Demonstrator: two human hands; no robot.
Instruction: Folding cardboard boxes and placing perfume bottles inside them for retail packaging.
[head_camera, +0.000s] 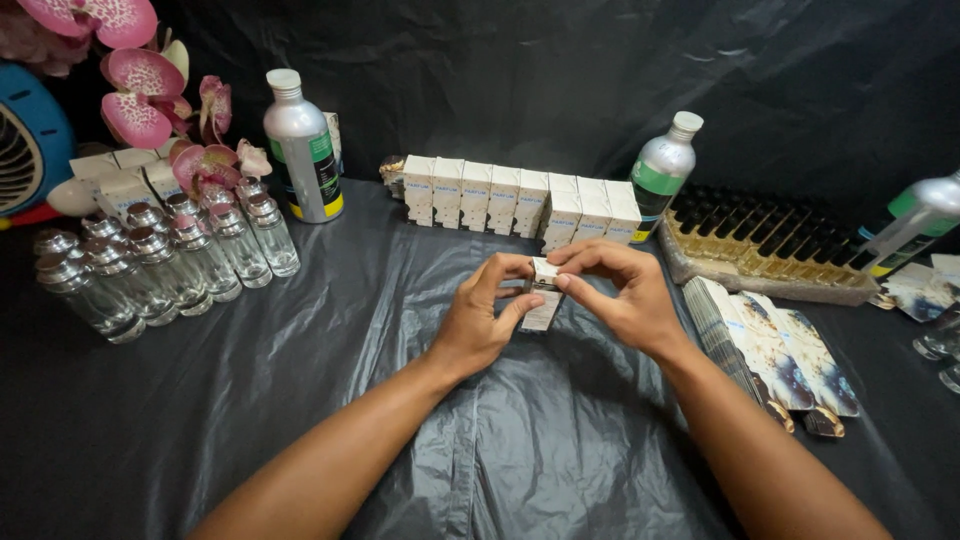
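Both hands' fingers pinch a small white box (543, 295), between clear glass bottles (165, 265) and flat cartons (775, 350).

hands: two | silver bottles (302, 150): three | white boxes in back row (520, 200): nine | held box (543, 295): one

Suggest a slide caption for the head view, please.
Left hand and right hand hold a small white box over black plastic sheeting.
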